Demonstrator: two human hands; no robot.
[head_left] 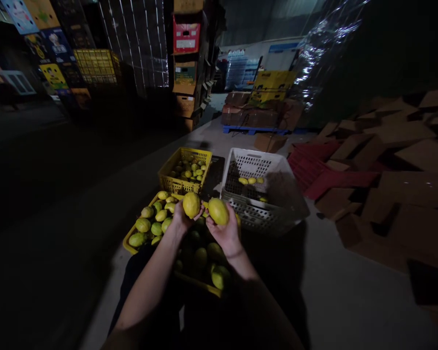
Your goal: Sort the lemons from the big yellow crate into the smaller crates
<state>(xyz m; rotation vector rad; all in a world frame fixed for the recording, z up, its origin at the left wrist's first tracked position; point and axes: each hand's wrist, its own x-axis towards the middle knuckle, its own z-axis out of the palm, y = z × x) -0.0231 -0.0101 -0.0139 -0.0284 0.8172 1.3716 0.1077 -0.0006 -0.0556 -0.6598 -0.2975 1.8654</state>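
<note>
Looking forward and down over a grey floor, stretching wide into shadow on the left and running as a paler strip on the right. Meeting a sprawling heap of brown cardboard along that right edge. Reaching, farther back, tall stacked boxes and a blue pallet bearing cartons.

Facing a white crate ahead on the right, standing just beside red crates; showing three small yellow fruits in a row toward its far wall, leaving room between them and the near rim. Sitting over a front yellow crate, heaping with green-yellow fruits, its rim showing at the left and again at the near right. Finding a rear yellow crate just beyond, partly filling with more fruit.

Holding both hands close together above the front crate, fingertips nearly meeting. Supporting an oval yellow fruit in the right hand, resting between thumb and palm, fingers loosely bending along its lower left side. Cupping a rounded yellow fruit in the left hand, thumb lying along its left side, fingers half curling at its right.
</note>
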